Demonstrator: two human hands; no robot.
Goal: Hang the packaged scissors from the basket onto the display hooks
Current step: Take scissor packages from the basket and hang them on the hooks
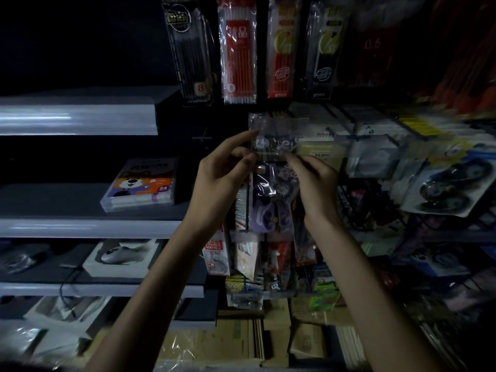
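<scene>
Marker box [139, 183] sits on the shelf [80, 226] at left, not involved. My left hand [222, 170] pinches the clear header of the scissors pack [276, 149]; my right hand [314, 181] pinches its other edge. The pack is raised at the display, not yet hung. Risk: dim light, and I can't make out the hook. A missed hole means a dropped pack, or it knocks the neighbouring packs [440, 183].

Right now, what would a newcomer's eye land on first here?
At centre, the left hand and right hand pinch the packaged scissors by its clear top. Next, the red pen pack hanging top centre, and the orange marker box on the dark left shelf.
</scene>
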